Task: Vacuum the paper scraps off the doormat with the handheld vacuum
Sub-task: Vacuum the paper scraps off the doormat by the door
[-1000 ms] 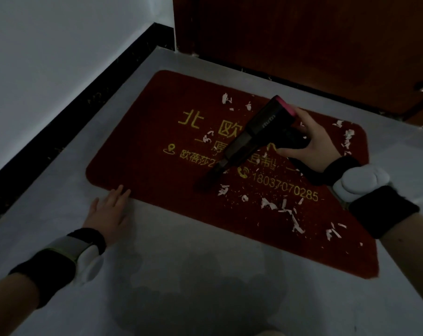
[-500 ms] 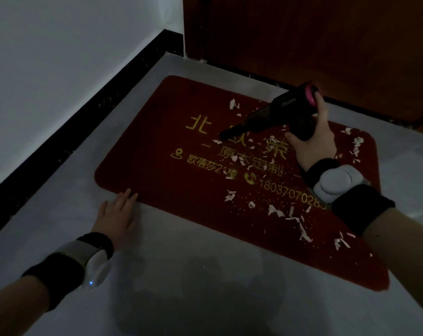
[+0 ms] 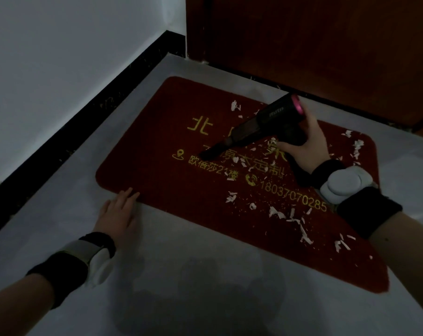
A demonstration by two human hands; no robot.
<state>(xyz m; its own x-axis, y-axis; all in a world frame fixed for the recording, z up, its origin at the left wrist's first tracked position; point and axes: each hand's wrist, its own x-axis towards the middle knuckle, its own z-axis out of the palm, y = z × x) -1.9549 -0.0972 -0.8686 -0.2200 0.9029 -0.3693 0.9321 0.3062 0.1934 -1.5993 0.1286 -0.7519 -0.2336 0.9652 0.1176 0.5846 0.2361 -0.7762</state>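
While the light in the hallway was dim, the left hand (image 3: 119, 213) lay flat on the pale floor (image 3: 205, 275), fingers straight and close together, holding nothing; its fingertips touched the near left corner of the doormat (image 3: 157, 166). A black band with a white device sat on this wrist.

The doormat was red with yellow printed characters and a phone number, and it lay on the floor in front of a dark wooden door (image 3: 314, 44), with a white wall (image 3: 60, 57) and a black baseboard (image 3: 84, 132) along its left side. The left part of the doormat carried almost no scraps.

The handheld vacuum (image 3: 261, 127) was black with a pink ring at its rear end. It was tilted, and its narrow nozzle pointed down and to the left, its tip at the doormat surface near the middle of the yellow text. White paper scraps (image 3: 290, 217) lay scattered over the middle and right part of the doormat, many near the near edge and some close to the far right corner.

The right hand (image 3: 305, 146) held the vacuum's handle, fingers curled round it from below, so this grip was closed tightly on the tool. This wrist also wore a black band with a white device.
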